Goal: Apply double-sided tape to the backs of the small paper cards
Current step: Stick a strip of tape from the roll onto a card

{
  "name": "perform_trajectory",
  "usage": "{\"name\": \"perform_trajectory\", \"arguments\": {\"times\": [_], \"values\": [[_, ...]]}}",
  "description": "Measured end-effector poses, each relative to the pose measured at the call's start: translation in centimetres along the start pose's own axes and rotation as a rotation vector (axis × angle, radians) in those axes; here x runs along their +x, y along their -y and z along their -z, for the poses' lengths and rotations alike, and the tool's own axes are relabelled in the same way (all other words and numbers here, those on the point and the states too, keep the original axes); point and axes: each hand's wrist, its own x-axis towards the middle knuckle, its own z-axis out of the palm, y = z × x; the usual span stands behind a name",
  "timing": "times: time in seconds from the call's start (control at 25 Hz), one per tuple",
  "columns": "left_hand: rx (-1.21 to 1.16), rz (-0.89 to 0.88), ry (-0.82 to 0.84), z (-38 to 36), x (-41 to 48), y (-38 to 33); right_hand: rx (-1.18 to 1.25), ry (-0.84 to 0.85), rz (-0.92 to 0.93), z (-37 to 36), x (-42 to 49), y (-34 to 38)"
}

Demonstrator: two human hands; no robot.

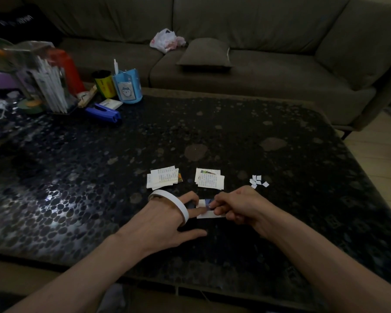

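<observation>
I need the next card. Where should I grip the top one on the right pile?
Probably its near right corner: the right pile is fanned, so that corner juts past the cards beneath. Come from the right and lift that edge; the flat middle offers nothing.

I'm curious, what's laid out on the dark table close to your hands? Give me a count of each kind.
Stacks of paper cards: 2
Loose card: 1
Tape roll: 1
Cluster of white paper scraps: 1
Total: 5
</observation>
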Motion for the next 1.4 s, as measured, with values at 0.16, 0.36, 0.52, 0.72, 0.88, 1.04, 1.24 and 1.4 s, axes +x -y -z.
{"name": "perform_trajectory", "arguments": {"times": [0.16,0.36,0.52,0.72,0.88,1.04,1.24,1.4], "values": [[0.06,-0.026,-0.072,-0.3,-0.4,-0.5,0.014,0.01,-0.006,0.1,-0.4,0.1],[0.07,-0.035,-0.074,-0.4,-0.4,-0.4,-0.073,-0.065,0.11,1.0,-0.5,-0.5],[0.008,-0.011,-0.076,-0.5,-0.5,-0.3,0.061,-0.032,0.088,1.1,-0.6,-0.7],[-0.049,-0.026,-0.074,-0.8,-0.8,-0.2,0.166,-0.009,0.045,1.0,-0.7,-0.3],[-0.029,-0.045,-0.07,-0.8,-0.8,-0.2,0.154,0.014,0.006,0.2,-0.9,-0.1],[-0.042,-0.055,-0.043,-0.8,-0.9,0.0,0.113,-0.028,0.0,-0.2,-0.9,0.1],[-0.052,-0.054,-0.041,-0.8,-1.0,0.0,0.059,-0.022,0.007,-0.3,-1.0,0.3],[-0.066,-0.045,-0.045,-0.8,-1.0,0.0,-0.004,-0.018,-0.005,-0.3,-0.9,0.4]]}}
